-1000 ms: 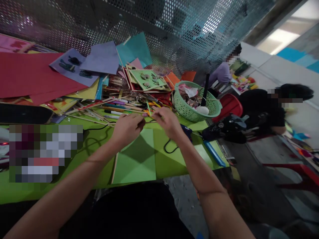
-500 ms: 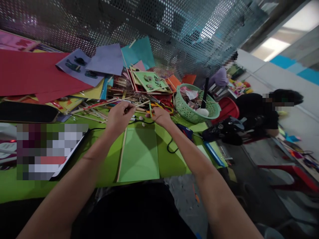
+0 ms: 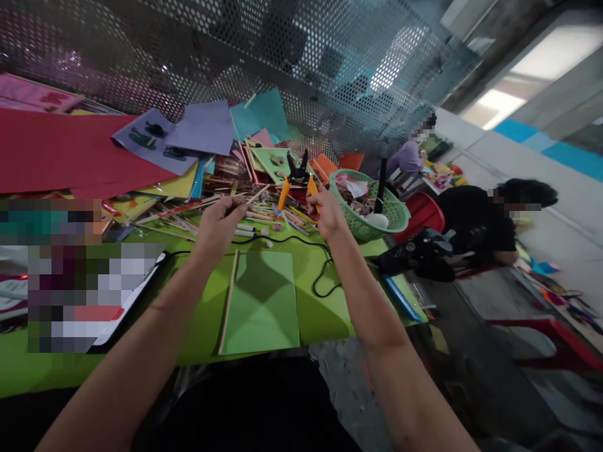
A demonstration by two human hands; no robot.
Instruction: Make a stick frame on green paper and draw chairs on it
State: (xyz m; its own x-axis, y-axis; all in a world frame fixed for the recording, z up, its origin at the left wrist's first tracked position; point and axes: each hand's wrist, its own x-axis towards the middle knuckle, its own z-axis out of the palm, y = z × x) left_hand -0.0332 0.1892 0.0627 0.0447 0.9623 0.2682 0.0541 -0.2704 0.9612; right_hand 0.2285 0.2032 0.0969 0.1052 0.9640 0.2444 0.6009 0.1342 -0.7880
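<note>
My left hand is closed, pinching a thin wooden stick that points up and right. My right hand grips one handle of orange-handled pliers, whose black jaws point away from me and stand apart. The other handle is free and spread toward the left hand. Below both hands lies a light green sheet with a wooden strip along its left edge. Small pebbles are scattered just beyond the sheet.
A heap of sticks and coloured paper fills the back, with a green basket on the right. A tablet lies left. A black cable crosses the green table. A person in black is at the far right.
My right hand has moved right and up and now holds the pliers, spread apart. The left hand keeps the stick and has shifted slightly left and down in view.
</note>
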